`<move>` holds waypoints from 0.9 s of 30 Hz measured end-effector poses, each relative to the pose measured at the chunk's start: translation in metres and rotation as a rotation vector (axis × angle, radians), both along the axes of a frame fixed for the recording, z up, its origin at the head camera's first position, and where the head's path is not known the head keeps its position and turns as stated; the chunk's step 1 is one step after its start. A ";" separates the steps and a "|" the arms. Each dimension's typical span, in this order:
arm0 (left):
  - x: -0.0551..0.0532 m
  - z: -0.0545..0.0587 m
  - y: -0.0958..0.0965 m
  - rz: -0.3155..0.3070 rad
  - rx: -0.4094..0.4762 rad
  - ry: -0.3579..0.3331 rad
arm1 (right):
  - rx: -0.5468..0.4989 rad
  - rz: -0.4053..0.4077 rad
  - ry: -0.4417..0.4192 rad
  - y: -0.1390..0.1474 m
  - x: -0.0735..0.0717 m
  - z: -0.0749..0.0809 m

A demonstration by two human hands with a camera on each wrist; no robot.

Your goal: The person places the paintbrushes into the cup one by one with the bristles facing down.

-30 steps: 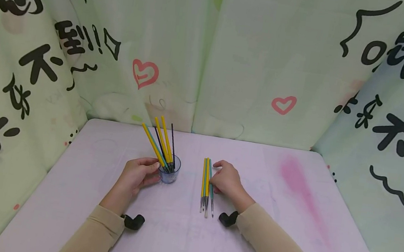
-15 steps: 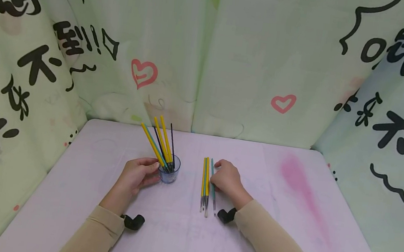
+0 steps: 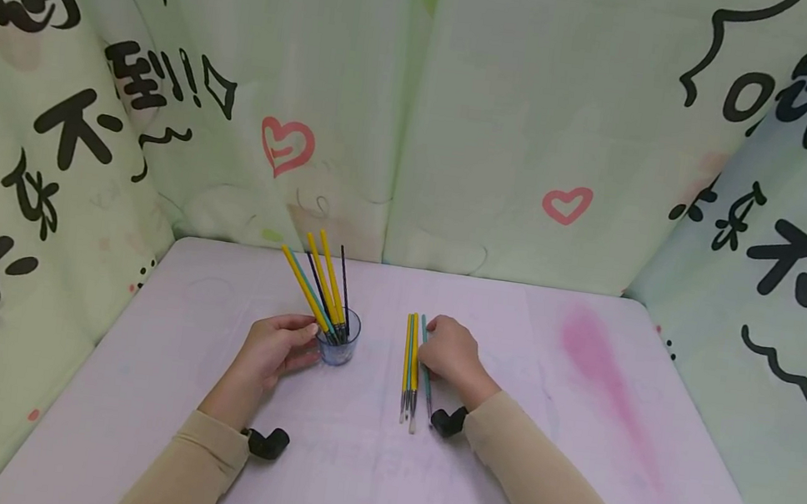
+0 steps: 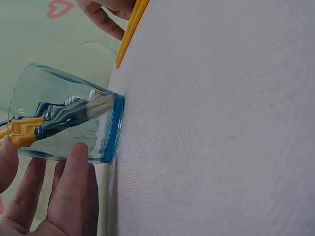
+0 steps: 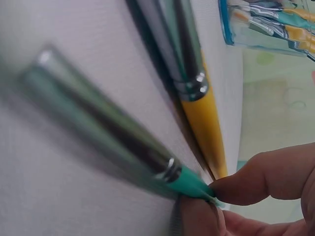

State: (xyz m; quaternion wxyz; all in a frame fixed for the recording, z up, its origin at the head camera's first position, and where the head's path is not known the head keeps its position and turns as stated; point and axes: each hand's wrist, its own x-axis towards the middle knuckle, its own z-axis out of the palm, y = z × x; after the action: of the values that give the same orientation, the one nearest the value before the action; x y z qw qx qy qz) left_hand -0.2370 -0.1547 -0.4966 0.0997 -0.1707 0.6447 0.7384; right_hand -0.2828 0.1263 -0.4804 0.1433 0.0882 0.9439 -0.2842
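Note:
A small clear glass cup (image 3: pixel 337 354) with a bluish base stands upright on the table, holding several paintbrushes (image 3: pixel 325 286), bristles down and handles up. My left hand (image 3: pixel 277 347) holds the cup's left side, its thumb near the rim; the left wrist view shows fingers against the glass (image 4: pixel 59 118). To the right, my right hand (image 3: pixel 453 354) pinches a turquoise-handled paintbrush (image 5: pixel 192 183) between thumb and finger. That brush lies close to the tabletop, its bristle end pointing toward me. Beside it, several yellow and turquoise paintbrushes (image 3: pixel 415 363) lie side by side.
The table (image 3: pixel 315 477) has a pale pinkish-lilac cover with a pink smear (image 3: pixel 601 369) on the right. Pale green curtains (image 3: pixel 494 129) with black writing and red hearts stand around its back and sides. A black wrist mount (image 3: pixel 448 422) sits on the right wrist.
The turquoise paintbrush has shifted slightly right, apart from the others lying there, with my right hand at it. My left hand and the cup have stayed in place.

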 end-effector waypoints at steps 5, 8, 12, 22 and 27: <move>0.000 0.000 0.000 -0.001 0.002 -0.001 | -0.013 0.010 -0.038 0.003 -0.005 -0.001; 0.000 0.001 0.000 -0.005 0.003 -0.005 | -0.067 -0.005 -0.056 0.007 -0.006 -0.002; 0.000 0.001 0.001 -0.006 0.004 -0.007 | -0.167 -0.033 -0.060 0.012 -0.005 -0.003; -0.001 0.001 0.000 -0.001 0.005 -0.002 | -0.352 -0.083 -0.002 0.018 0.001 -0.006; -0.001 0.001 0.000 -0.005 0.002 0.003 | -0.422 -0.118 0.055 0.018 0.003 -0.004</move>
State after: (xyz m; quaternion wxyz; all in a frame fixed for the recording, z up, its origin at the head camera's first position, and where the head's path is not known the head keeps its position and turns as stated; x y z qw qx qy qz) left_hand -0.2376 -0.1543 -0.4960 0.1004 -0.1678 0.6447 0.7390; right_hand -0.2799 0.1440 -0.4844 0.1160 0.1034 0.8603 -0.4855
